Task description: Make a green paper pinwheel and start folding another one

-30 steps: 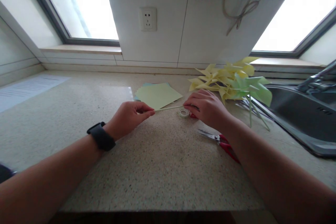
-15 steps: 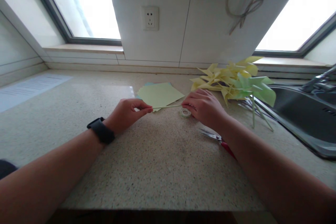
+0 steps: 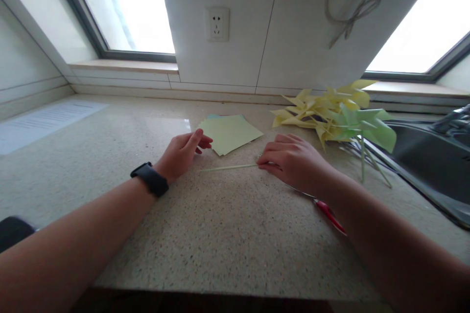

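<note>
My right hand [image 3: 293, 161] pinches one end of a thin pale green stick [image 3: 230, 167], low over the counter. The stick's other end points left and is free. My left hand [image 3: 183, 152], with a black watch on the wrist, is open and holds nothing, its fingers loosely curled. It hovers beside the left edge of a stack of square paper sheets [image 3: 233, 133], pale yellow-green on top with a bit of blue behind. Red-handled scissors [image 3: 330, 216] lie under my right forearm, their blades partly hidden by the hand.
Several yellow paper pinwheels [image 3: 312, 110] and a green pinwheel [image 3: 372, 126] lie at the back right, by the metal sink [image 3: 426, 156]. A printed sheet [image 3: 47, 122] rests at the far left. The wall has a socket [image 3: 217, 24].
My left hand has let go of the stick and drawn away with its fingers spread. My right hand has lowered the stick toward me, and now covers the small tape roll. The view shifted slightly.
</note>
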`<state>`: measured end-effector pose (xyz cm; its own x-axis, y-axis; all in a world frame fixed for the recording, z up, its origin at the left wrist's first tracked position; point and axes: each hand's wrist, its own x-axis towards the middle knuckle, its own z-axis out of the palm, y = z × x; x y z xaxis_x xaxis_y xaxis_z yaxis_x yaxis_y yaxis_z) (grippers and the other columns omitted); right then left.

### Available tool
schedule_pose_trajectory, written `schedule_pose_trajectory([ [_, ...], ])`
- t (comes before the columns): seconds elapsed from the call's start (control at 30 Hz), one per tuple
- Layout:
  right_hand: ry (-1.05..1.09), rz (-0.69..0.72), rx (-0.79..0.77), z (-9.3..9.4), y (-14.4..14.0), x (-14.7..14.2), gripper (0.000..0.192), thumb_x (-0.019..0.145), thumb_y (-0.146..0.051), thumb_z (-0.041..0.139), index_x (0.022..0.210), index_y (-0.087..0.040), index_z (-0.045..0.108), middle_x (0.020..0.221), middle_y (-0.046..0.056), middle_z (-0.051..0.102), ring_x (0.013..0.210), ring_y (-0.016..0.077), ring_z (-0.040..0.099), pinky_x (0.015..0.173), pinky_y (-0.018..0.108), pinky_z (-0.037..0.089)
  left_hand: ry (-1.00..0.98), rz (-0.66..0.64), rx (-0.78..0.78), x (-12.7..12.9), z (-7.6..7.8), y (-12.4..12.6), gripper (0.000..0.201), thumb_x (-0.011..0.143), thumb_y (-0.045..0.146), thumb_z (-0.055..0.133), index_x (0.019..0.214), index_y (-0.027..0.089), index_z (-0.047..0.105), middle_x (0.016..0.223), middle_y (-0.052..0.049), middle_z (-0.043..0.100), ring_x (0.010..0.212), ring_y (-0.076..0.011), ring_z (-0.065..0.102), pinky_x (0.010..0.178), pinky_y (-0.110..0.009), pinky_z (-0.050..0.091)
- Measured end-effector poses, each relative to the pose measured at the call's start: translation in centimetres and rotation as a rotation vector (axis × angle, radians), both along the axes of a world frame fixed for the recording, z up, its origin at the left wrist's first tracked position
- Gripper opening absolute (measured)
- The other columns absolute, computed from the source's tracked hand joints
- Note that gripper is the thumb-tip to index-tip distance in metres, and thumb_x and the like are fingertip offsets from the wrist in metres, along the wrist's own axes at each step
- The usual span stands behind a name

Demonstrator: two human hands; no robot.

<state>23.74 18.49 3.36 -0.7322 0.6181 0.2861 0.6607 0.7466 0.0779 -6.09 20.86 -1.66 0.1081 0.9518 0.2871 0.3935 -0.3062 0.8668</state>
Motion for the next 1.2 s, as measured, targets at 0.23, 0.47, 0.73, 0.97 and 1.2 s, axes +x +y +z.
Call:
schedule_pose_trajectory([
  [0.23, -0.027, -0.04, -0.115, 0.2, -0.8, 0.2, 0.01, 0.093, -0.027, 0.065, 0.092, -0.026, 0.075, 0.09, 0.002, 0.074, 0.085, 0.0203, 0.065, 0.073, 0.033, 0.045, -0.021, 0.046, -0.001, 0.1, 0.4, 0.0, 0.054, 0.102, 0.053, 0.035, 0.092, 0.016, 0.073, 0.089, -0.011, 0.077, 0.081, -0.0187, 0.069, 0.068, -0.03, 0.052],
  [0.47, -0.124, -0.267, -0.148, -1.2, 0.2, 0.1, 0.012, 0.089, -0.025, 0.066, 0.088, -0.029, 0.077, 0.091, 0.002, 0.076, 0.075, 0.0201, 0.067, 0.056, 0.031, 0.037, 0.012, 0.061, -0.004, 0.2, 0.3, 0.2, 0.053, 0.102, 0.052, 0.036, 0.091, 0.017, 0.074, 0.085, -0.009, 0.077, 0.079, -0.0182, 0.068, 0.067, -0.029, 0.05],
  [0.73, -0.079, -0.327, -0.156, -2.1, 2.2, 0.0, 0.016, 0.092, -0.029, 0.064, 0.094, -0.029, 0.079, 0.099, 0.003, 0.077, 0.085, 0.0234, 0.069, 0.061, 0.032, 0.043, 0.097, 0.069, 0.008, 0.1, 0.1, 0.1, 0.052, 0.102, 0.052, 0.037, 0.09, 0.018, 0.074, 0.085, -0.008, 0.077, 0.075, -0.017, 0.066, 0.064, -0.028, 0.048],
  [0.97, -0.036, -0.303, -0.16, -2.1, 2.7, -0.1, 0.016, 0.092, -0.028, 0.063, 0.096, -0.029, 0.078, 0.103, 0.003, 0.077, 0.094, 0.0233, 0.068, 0.07, 0.032, 0.047, 0.208, 0.074, 0.06, 0.1, -0.2, 0.5, 0.046, 0.101, 0.047, 0.039, 0.095, 0.018, 0.074, 0.09, -0.008, 0.078, 0.078, -0.0183, 0.067, 0.068, -0.029, 0.049],
  [1.2, -0.016, -0.318, -0.175, -2.2, 2.8, 0.0, 0.013, 0.091, -0.028, 0.066, 0.094, -0.029, 0.078, 0.1, 0.002, 0.077, 0.095, 0.0239, 0.068, 0.07, 0.032, 0.048, 0.358, 0.026, 0.118, 0.1, -0.3, 0.4, 0.039, 0.1, 0.046, 0.044, 0.103, 0.024, 0.076, 0.106, -0.008, 0.078, 0.098, -0.0231, 0.069, 0.089, -0.036, 0.048],
])
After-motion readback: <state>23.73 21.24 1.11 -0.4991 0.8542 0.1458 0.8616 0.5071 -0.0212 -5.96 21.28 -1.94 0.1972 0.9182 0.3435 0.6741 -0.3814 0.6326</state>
